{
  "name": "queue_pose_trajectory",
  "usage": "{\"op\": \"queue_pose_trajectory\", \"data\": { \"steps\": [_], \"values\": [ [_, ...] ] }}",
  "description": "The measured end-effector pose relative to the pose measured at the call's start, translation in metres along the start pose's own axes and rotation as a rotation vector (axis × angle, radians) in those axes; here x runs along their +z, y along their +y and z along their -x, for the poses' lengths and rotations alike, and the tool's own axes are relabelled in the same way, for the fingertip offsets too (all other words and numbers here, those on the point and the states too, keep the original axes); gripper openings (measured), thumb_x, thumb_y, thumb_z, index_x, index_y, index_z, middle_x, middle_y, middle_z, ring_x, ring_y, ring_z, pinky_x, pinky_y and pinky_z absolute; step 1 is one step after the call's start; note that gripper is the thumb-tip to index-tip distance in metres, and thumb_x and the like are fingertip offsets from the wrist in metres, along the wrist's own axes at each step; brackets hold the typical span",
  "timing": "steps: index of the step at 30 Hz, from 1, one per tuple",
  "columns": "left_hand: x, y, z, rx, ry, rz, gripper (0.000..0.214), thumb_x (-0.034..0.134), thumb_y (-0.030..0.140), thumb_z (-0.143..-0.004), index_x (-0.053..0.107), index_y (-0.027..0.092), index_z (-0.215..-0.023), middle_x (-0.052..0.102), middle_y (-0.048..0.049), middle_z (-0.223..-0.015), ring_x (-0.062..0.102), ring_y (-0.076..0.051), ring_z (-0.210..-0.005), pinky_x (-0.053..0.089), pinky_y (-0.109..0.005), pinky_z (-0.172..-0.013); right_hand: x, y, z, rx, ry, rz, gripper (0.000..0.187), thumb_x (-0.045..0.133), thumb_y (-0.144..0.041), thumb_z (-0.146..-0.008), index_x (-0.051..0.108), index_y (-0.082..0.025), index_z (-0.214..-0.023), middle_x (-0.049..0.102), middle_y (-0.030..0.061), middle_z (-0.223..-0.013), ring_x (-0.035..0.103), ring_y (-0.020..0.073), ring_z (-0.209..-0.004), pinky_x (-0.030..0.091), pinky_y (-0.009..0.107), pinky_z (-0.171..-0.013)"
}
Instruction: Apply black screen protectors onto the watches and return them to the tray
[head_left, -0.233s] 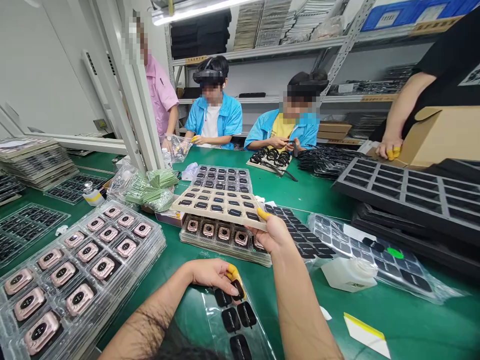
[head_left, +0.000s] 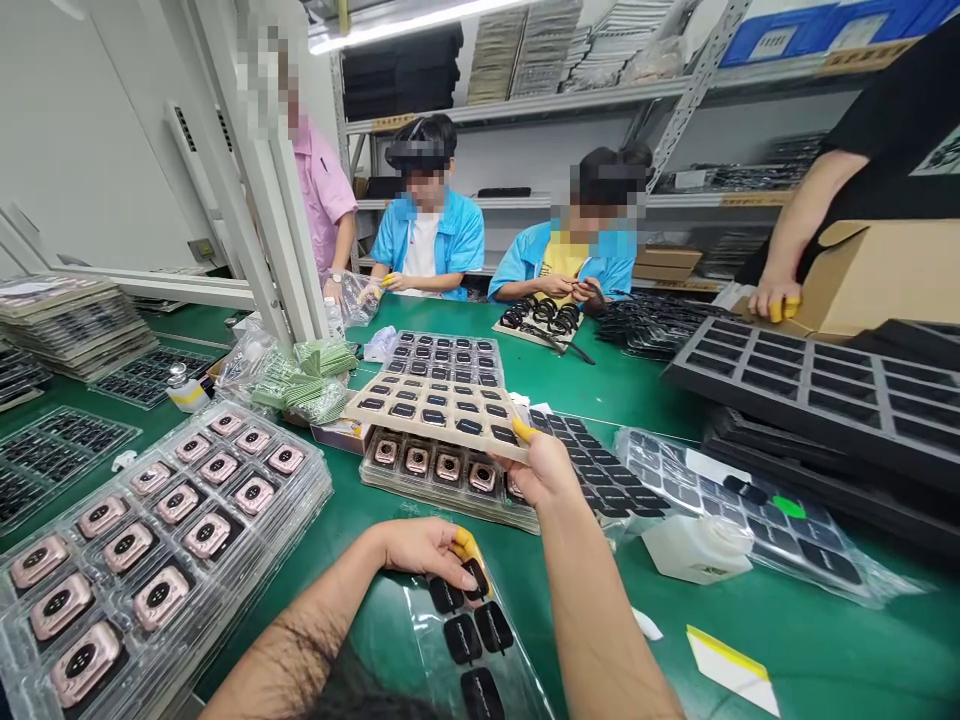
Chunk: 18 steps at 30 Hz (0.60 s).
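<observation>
Head view, both forearms bare to the lower frame edge. Left forearm (head_left: 300, 640) showed dense body hair along its visible surface; right forearm (head_left: 600, 620) appeared much smoother, any fine hair too small to tell. Left hand (head_left: 424, 553) wore a yellow rubber finger cot (head_left: 465, 545) on one digit, fitted snugly over the tip. Right hand (head_left: 544, 470) wore a matching yellow finger cot (head_left: 525, 430), also on a single digit. Both cots looked plain and unmarked, with a slight sheen.

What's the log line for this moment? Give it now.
left hand: on black pads in clear film | right hand: holding beige tray
</observation>
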<state>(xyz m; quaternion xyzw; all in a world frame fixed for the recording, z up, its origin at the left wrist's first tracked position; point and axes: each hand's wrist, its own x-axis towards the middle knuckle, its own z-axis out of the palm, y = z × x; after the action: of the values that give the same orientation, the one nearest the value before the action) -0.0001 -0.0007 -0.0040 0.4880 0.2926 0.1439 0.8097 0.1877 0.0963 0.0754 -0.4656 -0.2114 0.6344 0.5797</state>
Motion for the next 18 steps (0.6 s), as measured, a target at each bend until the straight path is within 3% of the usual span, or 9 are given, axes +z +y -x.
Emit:
{"op": "queue_pose_trajectory", "data": {
  "steps": [9,18],
  "values": [
    [-0.002,-0.001,-0.002,0.006,0.000,0.012,0.063,0.108,0.050,-0.048,0.075,0.018,-0.091,0.082,-0.0034,-0.090,0.079,-0.021,-0.074,0.064,-0.042,-0.097,0.014,0.018,-0.010,-0.035,-0.010,-0.041,0.033,0.068,-0.021,-0.091,0.069,-0.022,-0.124,0.077,-0.0020,-0.073,0.072,0.0176,-0.062,0.068,0.034,-0.061],
    [-0.005,-0.002,-0.010,0.017,-0.130,0.087,0.055,0.107,0.047,-0.053,0.079,0.017,-0.090,0.080,-0.0039,-0.082,0.078,-0.021,-0.069,0.068,-0.035,-0.083,0.027,0.004,-0.061,-0.071,-0.041,-0.036,0.026,0.067,-0.020,-0.091,0.067,-0.020,-0.117,0.076,-0.0005,-0.079,0.071,0.0162,-0.061,0.069,0.038,-0.065]
  ]
}}
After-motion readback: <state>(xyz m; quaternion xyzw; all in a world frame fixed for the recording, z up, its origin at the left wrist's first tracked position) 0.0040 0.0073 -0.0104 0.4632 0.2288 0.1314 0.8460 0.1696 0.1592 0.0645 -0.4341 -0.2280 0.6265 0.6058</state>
